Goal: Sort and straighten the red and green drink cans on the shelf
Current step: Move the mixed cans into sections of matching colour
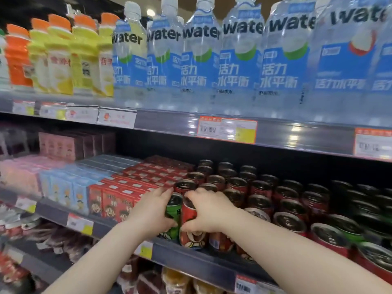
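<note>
At the front edge of the middle shelf point(191, 256), the left hand point(152, 211) grips a green can point(174, 211), fingers curled round its left side, wedged between it and the red cartons point(110, 201) just beside. The right hand point(209, 211) holds a red can point(192, 228), fingers curled over its rim and thumb low on its front. Both cans stand upright, touching side by side, right at the shelf lip. Rows of red cans point(293, 209) pack close behind and to the right, with another green can point(347, 229) near the front. Above the can tops a dark gap stays open under the upper shelf's price rail point(297, 135), which carries water bottles point(239, 60)
</note>
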Tool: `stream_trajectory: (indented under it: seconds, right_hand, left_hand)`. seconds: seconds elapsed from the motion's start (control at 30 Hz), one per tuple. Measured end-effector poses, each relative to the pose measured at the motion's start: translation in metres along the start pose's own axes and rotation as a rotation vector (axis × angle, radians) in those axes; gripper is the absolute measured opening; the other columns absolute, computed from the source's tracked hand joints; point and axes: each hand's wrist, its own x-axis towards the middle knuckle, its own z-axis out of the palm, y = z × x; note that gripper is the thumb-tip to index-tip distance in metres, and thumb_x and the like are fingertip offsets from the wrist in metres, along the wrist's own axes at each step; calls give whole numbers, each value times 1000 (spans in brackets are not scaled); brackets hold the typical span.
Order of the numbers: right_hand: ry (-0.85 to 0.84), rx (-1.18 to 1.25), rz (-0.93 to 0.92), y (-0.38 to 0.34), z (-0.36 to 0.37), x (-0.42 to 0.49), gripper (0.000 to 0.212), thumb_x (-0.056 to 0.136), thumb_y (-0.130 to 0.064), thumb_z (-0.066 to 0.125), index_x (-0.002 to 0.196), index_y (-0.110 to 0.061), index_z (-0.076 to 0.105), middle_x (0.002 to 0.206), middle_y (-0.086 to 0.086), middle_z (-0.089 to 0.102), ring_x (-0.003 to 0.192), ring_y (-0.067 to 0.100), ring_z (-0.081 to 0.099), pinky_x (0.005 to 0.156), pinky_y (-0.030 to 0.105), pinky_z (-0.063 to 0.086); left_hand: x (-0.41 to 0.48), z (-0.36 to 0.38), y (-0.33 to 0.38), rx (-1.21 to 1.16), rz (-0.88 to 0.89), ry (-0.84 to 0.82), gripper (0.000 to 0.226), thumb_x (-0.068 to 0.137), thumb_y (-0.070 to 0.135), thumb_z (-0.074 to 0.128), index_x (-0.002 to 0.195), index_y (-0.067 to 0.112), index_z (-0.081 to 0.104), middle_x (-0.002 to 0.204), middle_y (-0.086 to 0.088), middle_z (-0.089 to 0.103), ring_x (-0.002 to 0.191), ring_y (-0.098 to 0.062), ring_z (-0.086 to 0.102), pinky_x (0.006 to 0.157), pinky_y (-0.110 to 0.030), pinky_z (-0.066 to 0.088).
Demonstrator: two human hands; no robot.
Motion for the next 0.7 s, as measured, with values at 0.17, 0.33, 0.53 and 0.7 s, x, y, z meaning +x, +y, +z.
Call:
stream_trajectory:
  seconds: [0.17,0.33,0.53,0.7]
  right_hand:
    - [-143,-41,47,-16,-4,16,88,71,-43,67,144,-20,22,141,11,34,125,35,39,101,46,38]
    - [-169,-98,34,-15,-5,24,115,66,-38,78,148,-26,-2,149,14,25,132,39,31,107,46,34]
    - [-144,22,23,-18,5,32,107,71,-55,68,149,-25,0,153,12,20,137,34,25,112,45,24]
    - [-73,144,46,-30,10,43,85,71,-52,69,139,-20,29,137,10,42,122,30,45,102,44,37]
  left_hand:
    - [-2,9,-14,-182,53,83,89,76,30,68,148,22,16,152,2,24,137,-15,26,110,-26,23]
    - [-9,12,-23,-148,64,114,85,78,40,66,147,23,19,151,1,27,137,-17,25,111,-28,23]
    - [-12,12,-18,-102,59,138,78,83,36,61,147,20,20,151,-1,25,138,-19,21,112,-28,17]
    - [-9,16,-26,-112,65,162,75,84,25,58,147,17,19,150,-2,29,136,-18,25,111,-26,19]
